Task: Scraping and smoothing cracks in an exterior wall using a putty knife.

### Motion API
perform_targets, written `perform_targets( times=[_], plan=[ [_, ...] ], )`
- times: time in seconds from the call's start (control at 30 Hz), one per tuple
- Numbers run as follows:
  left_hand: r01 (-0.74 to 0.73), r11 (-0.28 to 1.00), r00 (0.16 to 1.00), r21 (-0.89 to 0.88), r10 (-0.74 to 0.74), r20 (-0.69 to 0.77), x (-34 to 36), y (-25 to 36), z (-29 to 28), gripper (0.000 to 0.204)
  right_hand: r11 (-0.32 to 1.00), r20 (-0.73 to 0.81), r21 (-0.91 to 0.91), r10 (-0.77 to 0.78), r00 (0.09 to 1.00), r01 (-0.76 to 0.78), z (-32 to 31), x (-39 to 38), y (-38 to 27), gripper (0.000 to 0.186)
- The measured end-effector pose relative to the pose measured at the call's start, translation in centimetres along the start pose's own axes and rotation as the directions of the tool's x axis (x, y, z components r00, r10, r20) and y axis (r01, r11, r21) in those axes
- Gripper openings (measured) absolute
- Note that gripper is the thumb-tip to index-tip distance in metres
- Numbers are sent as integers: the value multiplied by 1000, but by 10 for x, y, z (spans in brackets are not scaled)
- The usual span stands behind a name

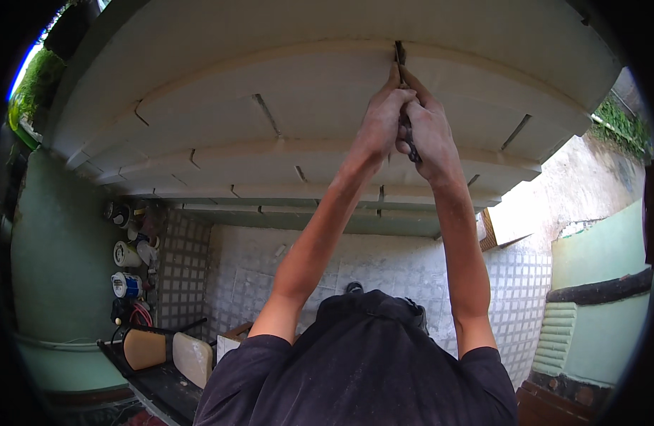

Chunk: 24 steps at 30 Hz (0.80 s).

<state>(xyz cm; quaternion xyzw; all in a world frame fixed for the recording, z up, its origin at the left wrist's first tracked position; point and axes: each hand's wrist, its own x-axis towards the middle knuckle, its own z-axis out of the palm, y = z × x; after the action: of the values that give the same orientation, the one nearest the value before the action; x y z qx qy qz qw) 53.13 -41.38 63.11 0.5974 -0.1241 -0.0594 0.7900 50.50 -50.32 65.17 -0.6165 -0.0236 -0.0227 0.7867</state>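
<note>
My left hand (385, 124) and my right hand (430, 138) are raised together at the upper middle, closed round a slim dark hand tool (412, 145), with the left thumb crossing toward the right hand. The tool's dark narrow tip points up at a short dark slot in a long pale ridge (483, 63) on a wide cream surface (312, 21); whether it is inside the slot I cannot tell. More ridges with short dark slots (266, 108) run in rows below that one. The tool's exact kind is hidden by my fingers.
Buckets (127, 254) and cans line a green wall (57, 227) at the left. A black bench with padded seats (143, 349) stands lower left. The pale tiled floor (249, 284) is below, with my dark shoe. Green walls (597, 319) and a paved opening (590, 177) lie right.
</note>
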Motion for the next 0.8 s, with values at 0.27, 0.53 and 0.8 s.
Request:
perform_targets(
  times=[0.27, 0.53, 0.8],
  plan=[
    [20, 999, 999, 29, -19, -38, -4, 8, 7, 26, 999, 71, -36, 12, 997, -9, -11, 4, -2, 53],
    [-7, 997, 1000, 71, 8, -25, 1, 11, 5, 33, 999, 82, -54, 10, 997, -6, -12, 4, -5, 54],
    [-68, 985, 997, 158, 72, -16, 0, 9, 1, 33, 995, 69, -100, 29, 997, -22, -13, 10, -11, 54]
  ],
)
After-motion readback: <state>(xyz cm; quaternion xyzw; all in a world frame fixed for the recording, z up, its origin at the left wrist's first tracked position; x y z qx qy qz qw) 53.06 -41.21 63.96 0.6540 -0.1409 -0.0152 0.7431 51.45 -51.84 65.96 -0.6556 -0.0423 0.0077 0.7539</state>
